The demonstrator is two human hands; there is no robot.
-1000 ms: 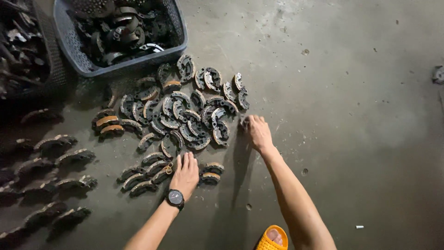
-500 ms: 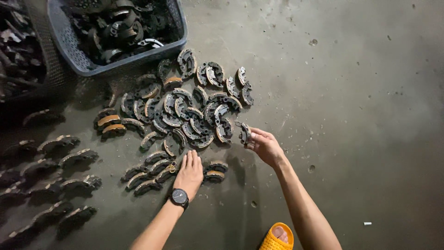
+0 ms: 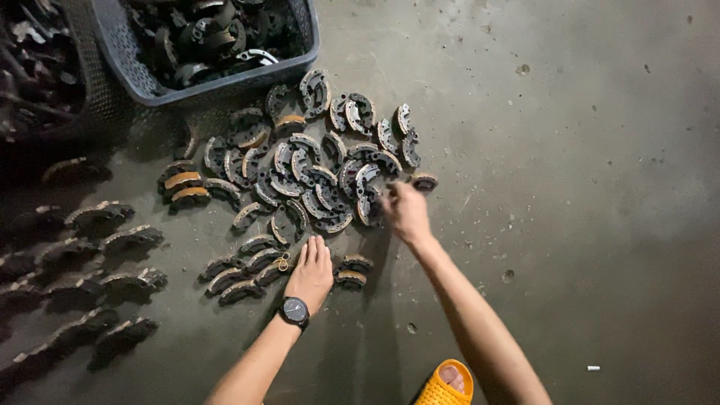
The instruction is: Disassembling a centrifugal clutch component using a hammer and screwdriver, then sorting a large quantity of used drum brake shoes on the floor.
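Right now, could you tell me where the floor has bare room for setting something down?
Bare concrete floor lies right of the right hand. Crowded: the loose brake shoe pile below the grey basket, and the stacked shoe rows beyond the left hand.

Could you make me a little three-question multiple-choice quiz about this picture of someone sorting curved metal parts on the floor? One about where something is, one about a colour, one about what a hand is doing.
1. Where is the basket of parts?
A. above the loose pile, at the picture's top left
B. beside the sandal
C. at the far right

2. What colour is the sandal?
A. blue
B. orange-yellow
C. white

3. How is the left hand?
A. raised in the air
B. clenched on a tool
C. flat, palm down, on the floor by the stacked curved parts

Answers: 1 A, the basket sits at the top edge over the loose pile. 2 B, it shows orange-yellow at the bottom. 3 C, its fingers lie spread among the parts, a watch on the wrist.
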